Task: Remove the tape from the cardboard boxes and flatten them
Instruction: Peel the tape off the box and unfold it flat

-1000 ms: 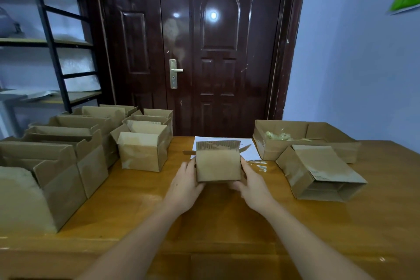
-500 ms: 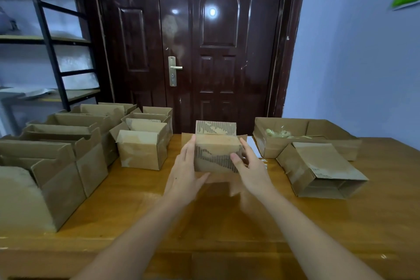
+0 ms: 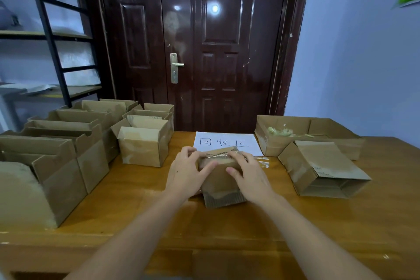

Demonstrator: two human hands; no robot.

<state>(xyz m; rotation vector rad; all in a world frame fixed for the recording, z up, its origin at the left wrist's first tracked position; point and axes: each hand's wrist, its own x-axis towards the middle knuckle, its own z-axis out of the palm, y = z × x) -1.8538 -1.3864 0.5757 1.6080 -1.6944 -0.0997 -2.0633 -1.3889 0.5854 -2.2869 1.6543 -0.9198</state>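
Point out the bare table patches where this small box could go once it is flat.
Free: the near table edge in front of the held box, and the near-right stretch before the tipped box. The paper sheet behind both hands is bare too. Crowded: the left side, packed with open boxes, and the far right with the tray box.

box rows crowd left, tipped box right, bare table near
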